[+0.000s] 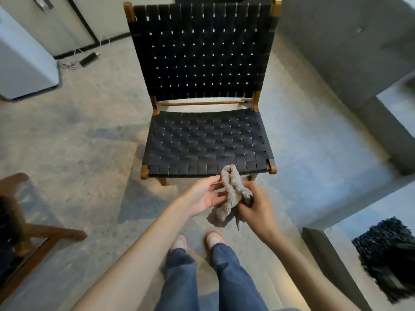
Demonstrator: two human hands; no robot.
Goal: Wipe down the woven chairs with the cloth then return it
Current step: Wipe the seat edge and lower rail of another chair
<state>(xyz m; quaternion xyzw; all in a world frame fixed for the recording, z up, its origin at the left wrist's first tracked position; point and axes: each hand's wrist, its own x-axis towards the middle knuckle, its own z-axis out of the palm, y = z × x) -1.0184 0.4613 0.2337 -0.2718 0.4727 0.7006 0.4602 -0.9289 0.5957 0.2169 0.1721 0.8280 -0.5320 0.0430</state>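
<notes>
A black woven chair (206, 140) with a brown wooden frame stands straight ahead, facing me. A crumpled grey cloth (231, 194) hangs in the air just in front of the seat's front edge. My right hand (253, 209) grips the cloth from the right. From the left, my left hand (204, 196) touches the cloth with its palm up and fingers nearly straight. Part of a second chair (27, 234), also wooden-framed, shows at the lower left edge.
A concrete floor surrounds the chair. A grey concrete bench or table (350, 63) runs along the right. A black shaggy object (388, 259) lies at lower right. A white appliance (24, 63) stands at upper left, with cables and a black adapter (88, 59) on the floor beside it.
</notes>
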